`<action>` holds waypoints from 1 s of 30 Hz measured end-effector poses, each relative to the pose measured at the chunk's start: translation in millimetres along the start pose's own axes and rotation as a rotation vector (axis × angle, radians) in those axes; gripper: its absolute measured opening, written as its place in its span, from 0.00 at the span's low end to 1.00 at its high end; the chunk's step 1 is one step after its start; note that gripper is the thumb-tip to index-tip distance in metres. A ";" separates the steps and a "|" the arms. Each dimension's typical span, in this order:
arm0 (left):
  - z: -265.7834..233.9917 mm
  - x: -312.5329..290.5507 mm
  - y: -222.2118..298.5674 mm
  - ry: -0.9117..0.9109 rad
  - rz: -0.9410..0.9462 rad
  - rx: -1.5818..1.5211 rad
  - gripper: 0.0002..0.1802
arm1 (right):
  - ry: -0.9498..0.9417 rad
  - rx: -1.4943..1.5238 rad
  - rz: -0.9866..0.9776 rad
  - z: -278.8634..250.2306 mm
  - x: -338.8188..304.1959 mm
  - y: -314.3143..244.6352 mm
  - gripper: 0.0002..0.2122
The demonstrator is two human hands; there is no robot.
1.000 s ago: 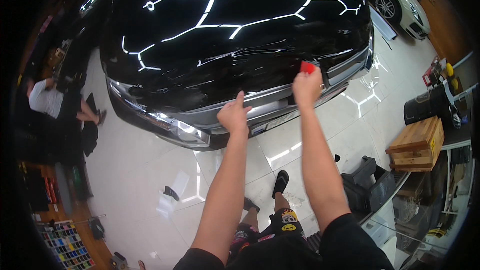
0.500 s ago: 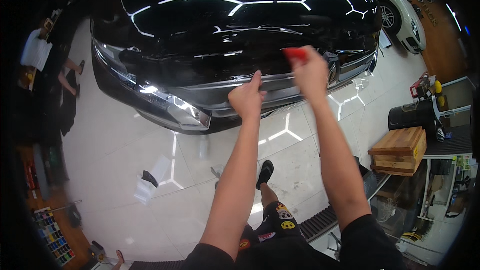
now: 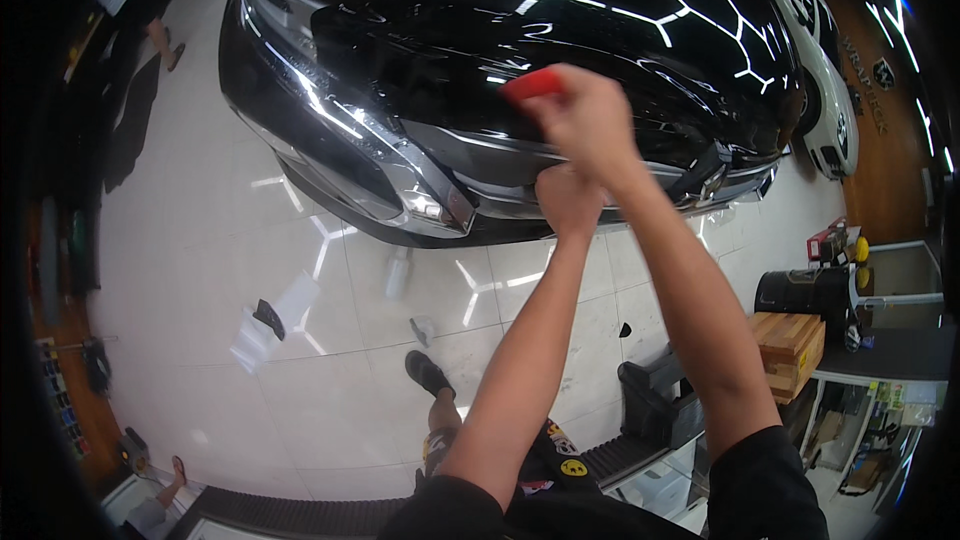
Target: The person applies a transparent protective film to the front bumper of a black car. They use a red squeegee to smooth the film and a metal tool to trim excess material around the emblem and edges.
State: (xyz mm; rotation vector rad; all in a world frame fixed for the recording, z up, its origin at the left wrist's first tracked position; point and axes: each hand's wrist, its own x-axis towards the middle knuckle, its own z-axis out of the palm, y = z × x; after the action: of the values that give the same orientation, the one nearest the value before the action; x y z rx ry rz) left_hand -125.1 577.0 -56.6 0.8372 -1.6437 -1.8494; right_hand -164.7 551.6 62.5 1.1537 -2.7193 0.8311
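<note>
My right hand (image 3: 592,120) is closed on a small red squeegee (image 3: 535,87), held over the front edge of the glossy black car hood (image 3: 430,70). Just below and partly behind it, my left hand (image 3: 570,200) is closed at the grey trim (image 3: 490,155) along the car's nose. Its fingertips are hidden, so what it grips cannot be made out. To the left of both hands is the wet-looking headlight (image 3: 370,155).
A clear bottle (image 3: 397,272) stands on the tiled floor below the bumper. Backing sheets (image 3: 275,325) with a dark scrap lie at left. A wooden box (image 3: 790,345) and a black drum-shaped container (image 3: 805,292) are at right, near a white car (image 3: 835,135). Another person's leg (image 3: 160,40) shows at upper left.
My view has turned and shifted left along the car. My hands have come together, the right one with the squeegee now above and overlapping the left. The left hand's thumb no longer shows.
</note>
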 end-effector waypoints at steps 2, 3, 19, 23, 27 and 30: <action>4.1 4.8 -12.6 0.240 0.212 0.091 0.23 | -0.042 -0.156 -0.297 33.7 0.5 -38.3 0.09; -0.3 7.2 -19.3 0.200 0.135 0.138 0.23 | -0.110 -0.206 -0.339 38.1 1.7 -46.4 0.09; -9.7 -5.0 13.5 -0.255 -0.246 0.046 0.22 | -0.112 -0.374 -0.405 20.1 27.7 -47.4 0.06; -5.0 14.5 -34.7 0.176 0.058 0.033 0.20 | -0.185 -0.460 -0.547 61.2 9.6 -71.3 0.06; -22.4 -5.5 19.7 -0.234 -0.308 -0.069 0.20 | -0.118 -0.443 -0.361 14.8 22.3 -64.3 0.07; -16.3 -1.6 10.8 -0.140 -0.143 0.029 0.21 | -0.117 -0.521 -0.517 25.1 19.2 -50.2 0.06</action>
State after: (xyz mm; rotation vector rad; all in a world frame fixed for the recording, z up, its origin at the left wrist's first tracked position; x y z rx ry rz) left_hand -112.2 565.9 -46.9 0.8757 -1.7391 -2.0268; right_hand -140.5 497.8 69.0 1.6692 -2.3053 -0.0110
